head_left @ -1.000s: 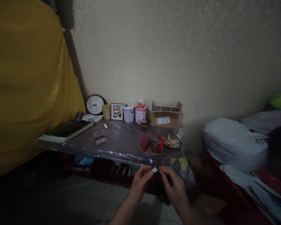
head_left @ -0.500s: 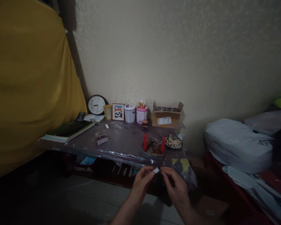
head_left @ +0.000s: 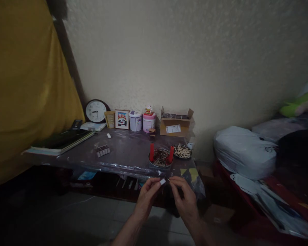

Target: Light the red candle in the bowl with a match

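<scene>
- One yellow curtain [head_left: 23, 85] fills the left of the room, hanging beside a rough plaster wall.
- One low table [head_left: 128, 155], wrapped in clear plastic sheet, stands against that wall.
- One grey-white bundle [head_left: 243, 152] lies to the right, well apart from the table.
- One stack of books [head_left: 59, 141] rests on the table's left end.
- One open cardboard carton [head_left: 176, 125] sits at the back, near the table's right end.
- One round clock [head_left: 95, 111] leans on the wall.
- Two tins [head_left: 135, 120] stand side by side between one framed panda picture [head_left: 122, 119] and the carton.
- Two round dishes sit near the front right edge: one metal dish [head_left: 160, 163] holding two upright red candles [head_left: 152, 152], and one dish of matchsticks [head_left: 182, 151] just beside it.
- Two bare forearms reach up from the bottom edge, hands raised in front of the table's edge and below the candles.
- The left hand [head_left: 146, 198] pinches one small white box [head_left: 162, 181] between thumb and fingertips.
- The right hand [head_left: 186, 201] is curled, thumb and forefinger pressed together just beside the box; whether they grip anything is too small to tell.
</scene>
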The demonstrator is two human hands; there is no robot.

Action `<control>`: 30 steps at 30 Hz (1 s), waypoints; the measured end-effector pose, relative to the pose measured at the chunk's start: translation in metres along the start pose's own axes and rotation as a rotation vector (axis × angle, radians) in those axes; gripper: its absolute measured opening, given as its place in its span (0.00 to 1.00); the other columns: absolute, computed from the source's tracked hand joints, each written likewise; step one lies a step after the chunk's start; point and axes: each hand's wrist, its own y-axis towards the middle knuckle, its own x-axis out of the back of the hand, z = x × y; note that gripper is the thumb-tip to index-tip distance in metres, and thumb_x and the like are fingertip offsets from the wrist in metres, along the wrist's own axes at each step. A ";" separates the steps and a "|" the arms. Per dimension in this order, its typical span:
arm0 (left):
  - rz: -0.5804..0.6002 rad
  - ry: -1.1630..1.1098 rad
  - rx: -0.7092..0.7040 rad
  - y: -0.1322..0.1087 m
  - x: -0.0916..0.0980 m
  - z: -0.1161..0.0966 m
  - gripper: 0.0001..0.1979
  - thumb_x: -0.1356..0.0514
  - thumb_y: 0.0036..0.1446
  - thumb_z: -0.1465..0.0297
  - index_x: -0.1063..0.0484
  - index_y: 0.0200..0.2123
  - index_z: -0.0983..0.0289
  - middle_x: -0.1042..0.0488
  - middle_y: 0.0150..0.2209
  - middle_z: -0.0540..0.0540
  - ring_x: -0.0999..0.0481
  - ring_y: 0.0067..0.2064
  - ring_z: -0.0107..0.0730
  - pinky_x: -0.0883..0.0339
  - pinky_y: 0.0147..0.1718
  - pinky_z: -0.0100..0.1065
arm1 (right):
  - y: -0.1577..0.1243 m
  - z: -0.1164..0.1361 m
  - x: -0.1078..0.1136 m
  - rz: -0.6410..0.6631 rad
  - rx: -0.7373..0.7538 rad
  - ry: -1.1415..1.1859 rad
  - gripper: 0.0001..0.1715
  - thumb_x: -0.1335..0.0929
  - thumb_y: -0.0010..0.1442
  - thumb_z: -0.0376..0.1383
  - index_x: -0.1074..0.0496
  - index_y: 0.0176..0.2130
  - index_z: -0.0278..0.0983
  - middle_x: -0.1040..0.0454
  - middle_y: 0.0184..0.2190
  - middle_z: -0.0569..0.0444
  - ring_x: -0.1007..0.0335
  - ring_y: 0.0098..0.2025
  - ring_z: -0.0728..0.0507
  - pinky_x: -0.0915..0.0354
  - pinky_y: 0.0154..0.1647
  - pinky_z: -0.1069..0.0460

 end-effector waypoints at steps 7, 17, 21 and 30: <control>0.014 0.005 -0.017 0.001 0.000 0.001 0.10 0.35 0.45 0.67 0.28 0.32 0.65 0.26 0.28 0.52 0.28 0.33 0.31 0.37 0.39 0.33 | 0.007 -0.004 0.005 -0.033 0.053 -0.087 0.07 0.37 0.59 0.32 0.30 0.35 0.39 0.26 0.34 0.51 0.28 0.38 0.45 0.31 0.40 0.50; -0.001 -0.006 -0.031 0.001 -0.002 -0.002 0.12 0.34 0.43 0.65 0.27 0.31 0.65 0.24 0.31 0.55 0.26 0.34 0.32 0.36 0.40 0.34 | 0.008 -0.005 0.005 0.111 0.152 -0.149 0.10 0.39 0.60 0.31 0.29 0.37 0.40 0.25 0.34 0.51 0.28 0.38 0.44 0.32 0.40 0.49; 0.005 0.018 -0.031 -0.002 -0.003 -0.004 0.11 0.35 0.44 0.66 0.26 0.32 0.65 0.24 0.32 0.55 0.27 0.36 0.32 0.36 0.40 0.34 | 0.012 -0.026 0.002 -0.030 -0.073 -0.155 0.09 0.39 0.61 0.35 0.30 0.35 0.39 0.26 0.34 0.51 0.29 0.38 0.44 0.33 0.39 0.49; -0.041 0.048 -0.047 -0.002 0.001 -0.010 0.08 0.37 0.47 0.66 0.26 0.32 0.64 0.25 0.41 0.55 0.27 0.40 0.31 0.37 0.42 0.33 | 0.018 -0.025 0.018 -0.216 -0.341 -0.079 0.09 0.35 0.57 0.39 0.29 0.30 0.39 0.26 0.31 0.53 0.31 0.33 0.44 0.34 0.30 0.52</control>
